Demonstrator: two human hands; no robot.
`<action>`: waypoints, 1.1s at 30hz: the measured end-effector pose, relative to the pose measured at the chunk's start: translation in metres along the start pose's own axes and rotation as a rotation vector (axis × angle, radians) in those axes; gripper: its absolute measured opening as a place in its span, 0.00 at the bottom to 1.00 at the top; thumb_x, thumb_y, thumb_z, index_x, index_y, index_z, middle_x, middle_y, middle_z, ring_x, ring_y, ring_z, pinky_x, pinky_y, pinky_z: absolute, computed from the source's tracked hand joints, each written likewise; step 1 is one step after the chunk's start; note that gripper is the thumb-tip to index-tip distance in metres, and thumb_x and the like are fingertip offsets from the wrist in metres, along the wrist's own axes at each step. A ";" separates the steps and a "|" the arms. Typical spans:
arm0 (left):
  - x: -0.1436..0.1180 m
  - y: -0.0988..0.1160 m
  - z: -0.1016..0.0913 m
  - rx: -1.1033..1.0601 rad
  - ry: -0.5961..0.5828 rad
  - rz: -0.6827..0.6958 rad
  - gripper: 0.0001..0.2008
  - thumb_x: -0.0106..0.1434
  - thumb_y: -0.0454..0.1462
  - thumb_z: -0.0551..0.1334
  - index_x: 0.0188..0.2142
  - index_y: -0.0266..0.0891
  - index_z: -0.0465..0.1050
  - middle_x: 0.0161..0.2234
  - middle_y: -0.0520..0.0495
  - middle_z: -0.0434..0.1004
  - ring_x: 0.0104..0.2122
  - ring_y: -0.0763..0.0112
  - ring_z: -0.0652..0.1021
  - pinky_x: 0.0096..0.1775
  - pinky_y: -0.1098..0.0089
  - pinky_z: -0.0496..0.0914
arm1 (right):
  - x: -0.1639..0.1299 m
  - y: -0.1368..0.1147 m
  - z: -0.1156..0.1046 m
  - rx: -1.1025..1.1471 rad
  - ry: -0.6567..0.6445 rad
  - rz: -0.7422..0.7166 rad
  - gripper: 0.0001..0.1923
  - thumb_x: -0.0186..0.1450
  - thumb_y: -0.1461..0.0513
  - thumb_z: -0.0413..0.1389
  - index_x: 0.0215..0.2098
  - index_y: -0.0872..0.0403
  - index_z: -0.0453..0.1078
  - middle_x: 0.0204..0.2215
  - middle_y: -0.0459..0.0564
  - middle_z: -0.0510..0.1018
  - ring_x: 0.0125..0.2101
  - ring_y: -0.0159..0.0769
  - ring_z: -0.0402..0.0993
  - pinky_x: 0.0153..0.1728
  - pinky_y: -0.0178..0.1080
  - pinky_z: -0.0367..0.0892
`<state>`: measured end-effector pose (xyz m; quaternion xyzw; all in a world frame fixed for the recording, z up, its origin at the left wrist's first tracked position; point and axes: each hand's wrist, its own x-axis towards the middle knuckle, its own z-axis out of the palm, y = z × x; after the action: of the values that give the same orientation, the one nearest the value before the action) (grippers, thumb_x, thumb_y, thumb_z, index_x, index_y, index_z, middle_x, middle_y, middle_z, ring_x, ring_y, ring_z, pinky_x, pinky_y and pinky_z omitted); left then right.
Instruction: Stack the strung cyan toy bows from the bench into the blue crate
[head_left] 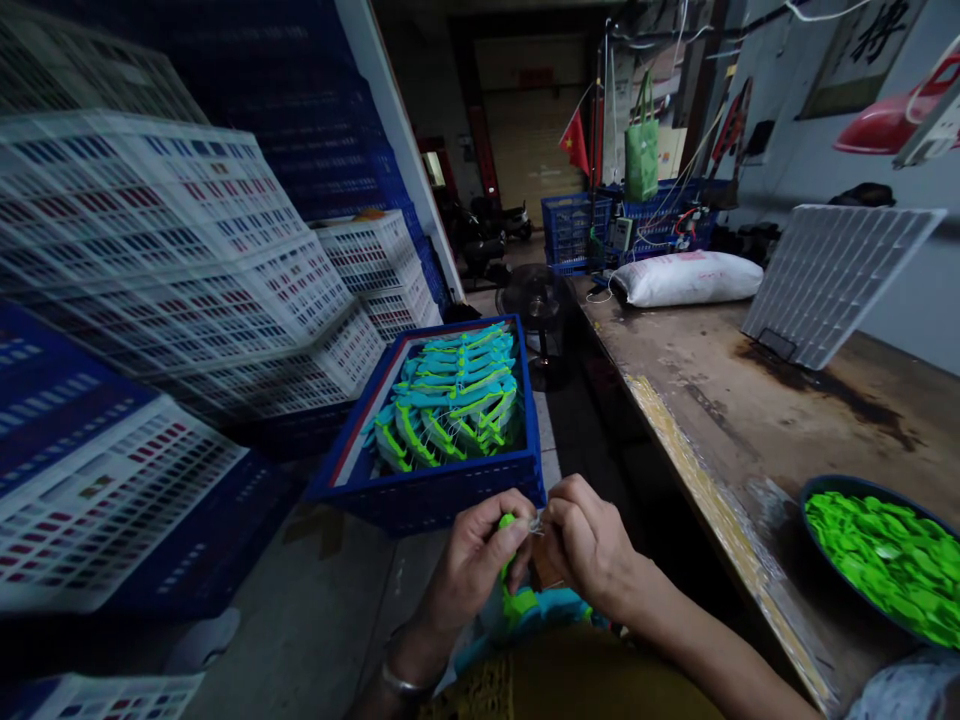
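Observation:
My left hand [469, 560] is closed, with thumb and forefinger pinching a small bright green plastic piece [507, 522]. Thin pale strands [535, 523] run from it to my right hand [596, 545], whose curled fingers grip their other end. Below both hands, near my lap, lies a turquoise and green part [562, 603], partly covered by my hands. Just beyond, a blue crate [442, 490] holds rows of stacked turquoise and green parts [461, 385] with loose strands on them. The exact form of the piece in my fingers is partly hidden.
A workbench [697, 390] runs along the right, bearing a dark basin [806, 500] of green pieces [889, 555], a white sack [690, 277] and a leaning compartmented panel [840, 270]. White crates [172, 250] are stacked at left. A fan [541, 300] stands behind the blue crate.

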<state>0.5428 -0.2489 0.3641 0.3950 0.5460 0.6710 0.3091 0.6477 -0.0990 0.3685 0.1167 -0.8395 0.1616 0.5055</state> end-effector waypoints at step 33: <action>-0.050 0.001 -0.070 -0.101 0.085 -0.067 0.23 0.71 0.55 0.65 0.32 0.39 0.67 0.20 0.56 0.65 0.15 0.80 0.63 0.18 0.78 0.58 | 0.012 -0.048 0.038 0.326 -0.379 0.312 0.12 0.77 0.67 0.54 0.33 0.54 0.65 0.28 0.44 0.70 0.27 0.27 0.67 0.28 0.33 0.57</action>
<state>0.5070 -0.3259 0.3485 0.3316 0.5371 0.7032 0.3272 0.6287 -0.1579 0.3700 0.0938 -0.8896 0.3455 0.2835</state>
